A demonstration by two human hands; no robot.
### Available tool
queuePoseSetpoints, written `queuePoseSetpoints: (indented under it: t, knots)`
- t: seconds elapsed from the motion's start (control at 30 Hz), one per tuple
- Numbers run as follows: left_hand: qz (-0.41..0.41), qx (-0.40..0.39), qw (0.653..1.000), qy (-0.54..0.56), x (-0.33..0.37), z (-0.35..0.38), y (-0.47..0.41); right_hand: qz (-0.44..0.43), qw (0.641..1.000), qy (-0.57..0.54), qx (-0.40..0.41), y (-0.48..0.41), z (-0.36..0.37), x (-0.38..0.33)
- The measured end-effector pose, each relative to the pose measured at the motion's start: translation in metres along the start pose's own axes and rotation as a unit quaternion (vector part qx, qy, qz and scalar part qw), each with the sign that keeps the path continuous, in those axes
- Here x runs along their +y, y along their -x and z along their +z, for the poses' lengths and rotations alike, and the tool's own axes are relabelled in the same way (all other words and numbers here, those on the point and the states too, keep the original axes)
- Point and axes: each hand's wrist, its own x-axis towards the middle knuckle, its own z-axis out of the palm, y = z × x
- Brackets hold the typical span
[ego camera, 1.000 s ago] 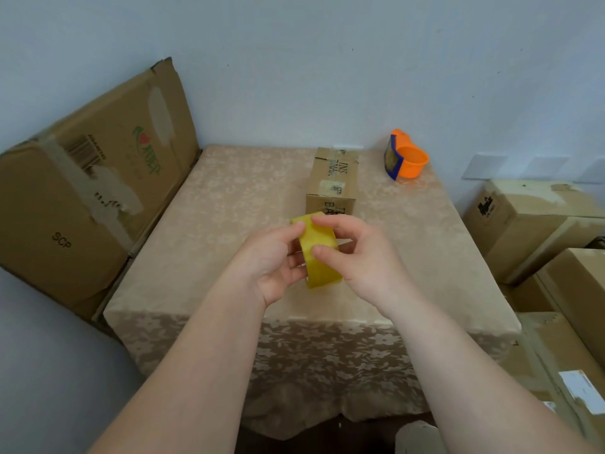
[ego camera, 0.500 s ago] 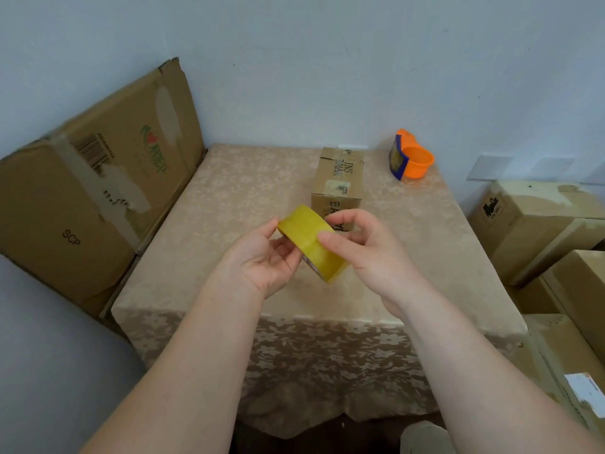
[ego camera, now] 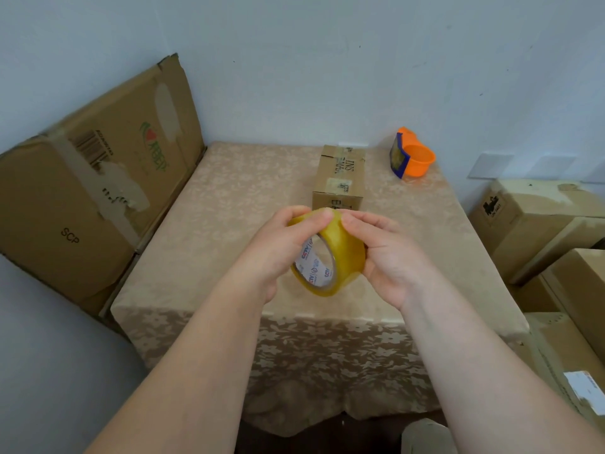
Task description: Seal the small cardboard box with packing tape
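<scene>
A yellowish roll of packing tape point(ego camera: 343, 253) is held in the air above the table, tilted so its printed white core faces me. My left hand point(ego camera: 278, 247) grips its left rim, fingers curled over the top edge. My right hand point(ego camera: 386, 253) holds the right side, thumb and fingertips on the outer band. The small cardboard box point(ego camera: 340, 178) lies on the table just beyond the roll, its flaps folded down with old tape strips on top. Its near end is partly hidden by my fingers.
An orange tape dispenser point(ego camera: 412, 158) sits at the table's far right corner. The table point(ego camera: 212, 204) has a beige floral cloth. A large flattened carton point(ego camera: 91, 191) leans at the left; stacked cartons point(ego camera: 543, 224) stand at the right.
The roll has been turned in my hands, from edge-on to showing its open core. Both hands shifted a little around its rim and stayed over the same part of the table.
</scene>
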Motion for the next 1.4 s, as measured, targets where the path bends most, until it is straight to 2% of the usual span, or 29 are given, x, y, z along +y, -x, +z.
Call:
queuePoseSetpoints:
  t: [0.2,0.5,0.6,0.7,0.77,0.83,0.9,0.97,1.07,1.2,1.3,1.4]
  knots:
    - [0.074,-0.022,0.997,-0.022,-0.002,0.0,0.0,-0.006,1.0,-0.018,-0.002,0.0,-0.003,-0.001]
    - [0.163,0.008,0.98,-0.112,-0.01,-0.002,-0.006,-0.034,0.996,0.085,0.008,0.0,-0.002,0.005]
    - [0.19,0.039,0.971,-0.143,-0.01,-0.002,-0.008,-0.027,0.997,0.075,0.001,-0.002,-0.002,0.007]
    - [0.206,0.045,0.968,-0.136,-0.009,-0.001,-0.006,-0.004,1.0,0.019,0.014,-0.004,0.0,0.006]
    - [0.198,0.048,0.971,-0.125,-0.007,-0.001,-0.005,0.009,1.0,-0.019,0.022,-0.005,0.0,0.005]
    - [0.15,0.037,0.981,-0.12,-0.007,-0.002,-0.006,0.011,0.998,-0.051,0.022,-0.005,0.0,0.004]
    - [0.085,-0.006,0.992,-0.092,-0.008,-0.004,-0.007,0.009,0.997,-0.071,0.024,-0.005,0.0,0.003]
    - [0.065,-0.038,0.995,-0.058,-0.01,-0.003,-0.006,0.008,0.998,-0.05,0.023,-0.004,0.002,0.003]
    - [0.125,-0.015,0.988,-0.092,-0.013,0.001,-0.007,0.016,0.999,0.002,0.029,-0.002,0.004,0.003]
    - [0.219,0.021,0.953,-0.206,-0.011,0.009,-0.001,0.005,0.999,0.011,0.034,-0.002,0.0,0.0]
    - [0.245,0.04,0.943,-0.224,-0.011,0.012,0.0,0.006,0.999,0.008,0.038,-0.002,0.0,-0.001]
    - [0.244,0.051,0.947,-0.202,-0.011,0.012,0.0,0.007,0.999,-0.019,0.033,-0.003,0.0,-0.002]
